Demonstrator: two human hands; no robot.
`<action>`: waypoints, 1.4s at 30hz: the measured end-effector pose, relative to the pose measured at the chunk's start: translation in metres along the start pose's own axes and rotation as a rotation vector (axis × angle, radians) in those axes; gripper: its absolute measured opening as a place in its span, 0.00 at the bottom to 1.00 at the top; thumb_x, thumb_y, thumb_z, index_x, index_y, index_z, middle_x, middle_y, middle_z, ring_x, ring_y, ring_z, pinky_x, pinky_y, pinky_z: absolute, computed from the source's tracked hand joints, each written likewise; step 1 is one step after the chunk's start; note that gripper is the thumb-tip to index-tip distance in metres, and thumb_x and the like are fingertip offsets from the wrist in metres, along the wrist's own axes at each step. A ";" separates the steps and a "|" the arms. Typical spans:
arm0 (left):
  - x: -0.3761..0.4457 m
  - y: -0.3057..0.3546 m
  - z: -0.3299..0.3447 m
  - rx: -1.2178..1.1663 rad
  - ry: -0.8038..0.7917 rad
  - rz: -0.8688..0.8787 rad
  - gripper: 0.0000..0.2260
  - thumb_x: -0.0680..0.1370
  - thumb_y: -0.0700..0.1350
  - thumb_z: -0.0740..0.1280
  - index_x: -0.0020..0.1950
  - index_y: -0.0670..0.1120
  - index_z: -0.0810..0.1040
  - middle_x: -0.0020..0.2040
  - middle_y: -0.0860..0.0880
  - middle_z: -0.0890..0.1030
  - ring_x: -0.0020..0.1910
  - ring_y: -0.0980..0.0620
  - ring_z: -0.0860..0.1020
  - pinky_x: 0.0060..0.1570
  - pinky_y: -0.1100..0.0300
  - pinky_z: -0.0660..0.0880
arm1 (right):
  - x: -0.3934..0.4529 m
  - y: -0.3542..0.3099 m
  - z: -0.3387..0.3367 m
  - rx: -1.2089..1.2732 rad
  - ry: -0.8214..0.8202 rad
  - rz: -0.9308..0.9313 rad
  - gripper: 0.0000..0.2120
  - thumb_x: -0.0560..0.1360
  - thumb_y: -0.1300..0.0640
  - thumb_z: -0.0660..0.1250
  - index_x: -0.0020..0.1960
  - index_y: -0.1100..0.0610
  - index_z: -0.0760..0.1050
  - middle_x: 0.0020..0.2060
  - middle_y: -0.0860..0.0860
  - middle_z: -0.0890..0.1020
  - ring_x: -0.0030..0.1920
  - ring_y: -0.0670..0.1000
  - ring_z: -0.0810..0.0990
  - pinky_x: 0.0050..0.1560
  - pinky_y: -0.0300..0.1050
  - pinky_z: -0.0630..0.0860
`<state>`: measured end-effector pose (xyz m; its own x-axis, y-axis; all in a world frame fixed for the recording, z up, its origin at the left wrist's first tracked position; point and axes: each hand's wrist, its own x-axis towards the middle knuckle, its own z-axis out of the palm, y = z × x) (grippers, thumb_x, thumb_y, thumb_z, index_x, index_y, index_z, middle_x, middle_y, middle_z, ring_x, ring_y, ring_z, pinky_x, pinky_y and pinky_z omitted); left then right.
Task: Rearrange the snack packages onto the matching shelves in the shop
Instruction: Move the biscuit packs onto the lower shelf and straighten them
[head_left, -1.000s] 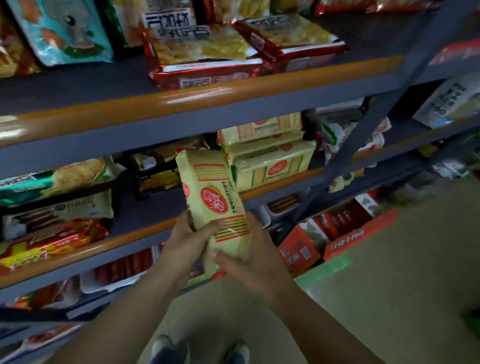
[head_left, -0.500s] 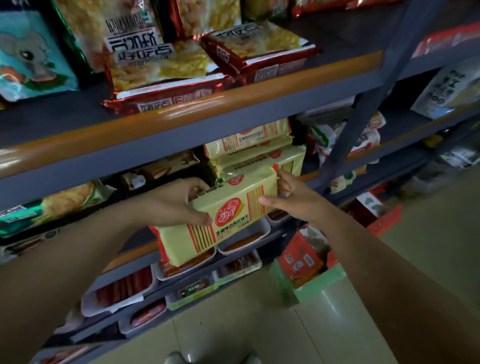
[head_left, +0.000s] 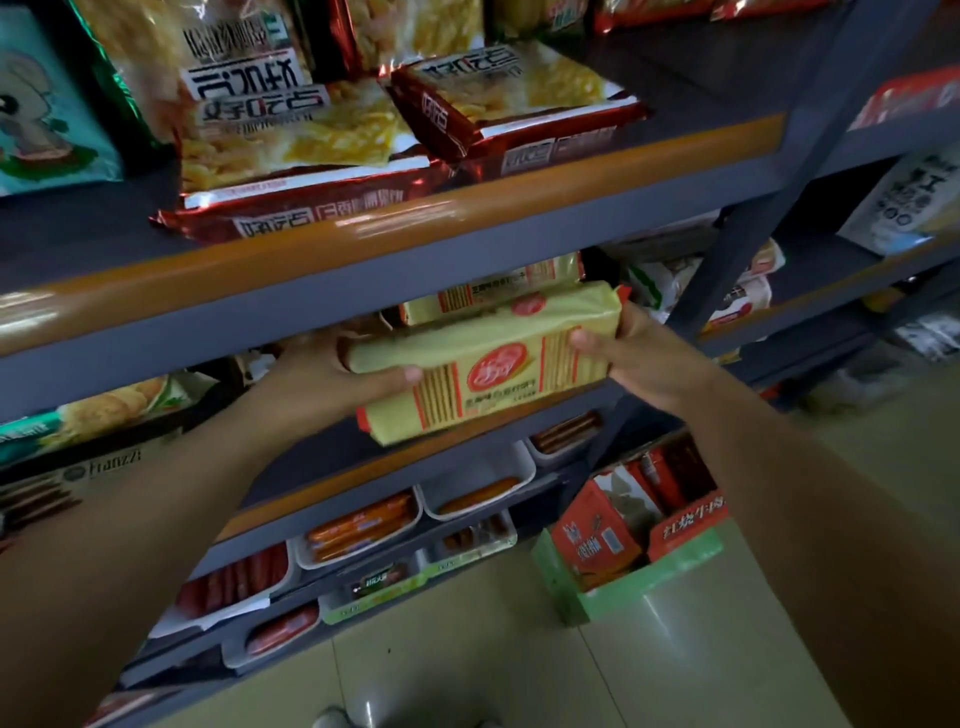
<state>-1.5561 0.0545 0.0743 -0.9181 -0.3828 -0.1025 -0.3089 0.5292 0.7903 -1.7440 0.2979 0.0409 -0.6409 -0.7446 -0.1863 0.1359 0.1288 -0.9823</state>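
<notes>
A yellow cracker package (head_left: 488, 364) with a red round logo lies lengthwise between my hands at the front of the middle shelf (head_left: 395, 467). My left hand (head_left: 332, 374) grips its left end, thumb across the front. My right hand (head_left: 628, 358) grips its right end. Directly behind it, matching yellow cracker packages (head_left: 493, 293) sit stacked on that shelf; the held package hides most of the stack.
The upper shelf (head_left: 363, 244) carries red and yellow chip bags (head_left: 291, 150). A dark upright post (head_left: 727, 260) stands to the right. White trays of sausages (head_left: 363, 525) fill lower shelves. A green box of red packets (head_left: 639, 530) sits on the floor.
The package turned from upright to lengthwise and rose from waist level up to the middle shelf, now level in front of the yellow stack. Both hands kept hold of its ends.
</notes>
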 end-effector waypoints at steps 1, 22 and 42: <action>-0.001 -0.004 0.002 -0.065 0.025 -0.029 0.27 0.65 0.59 0.74 0.60 0.57 0.68 0.54 0.62 0.74 0.51 0.64 0.73 0.52 0.70 0.69 | 0.004 -0.005 -0.007 0.008 0.012 -0.009 0.39 0.56 0.41 0.79 0.62 0.55 0.73 0.55 0.51 0.83 0.58 0.51 0.81 0.53 0.43 0.79; 0.055 -0.012 0.059 0.027 0.178 -0.196 0.25 0.75 0.56 0.67 0.68 0.47 0.67 0.63 0.46 0.76 0.58 0.43 0.77 0.54 0.47 0.77 | 0.066 0.000 -0.032 0.035 0.400 -0.080 0.17 0.76 0.63 0.66 0.65 0.56 0.72 0.58 0.50 0.80 0.61 0.51 0.78 0.64 0.49 0.72; 0.066 -0.009 0.076 -0.082 0.157 -0.269 0.22 0.80 0.46 0.62 0.72 0.45 0.61 0.69 0.46 0.72 0.66 0.44 0.71 0.62 0.54 0.68 | 0.086 0.023 -0.029 -0.577 0.541 0.072 0.31 0.72 0.59 0.67 0.72 0.48 0.62 0.63 0.51 0.77 0.64 0.59 0.74 0.64 0.60 0.71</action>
<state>-1.6326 0.0822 0.0142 -0.7549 -0.6160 -0.2252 -0.5085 0.3329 0.7941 -1.8180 0.2558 0.0022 -0.9437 -0.3190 -0.0877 -0.1270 0.5941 -0.7943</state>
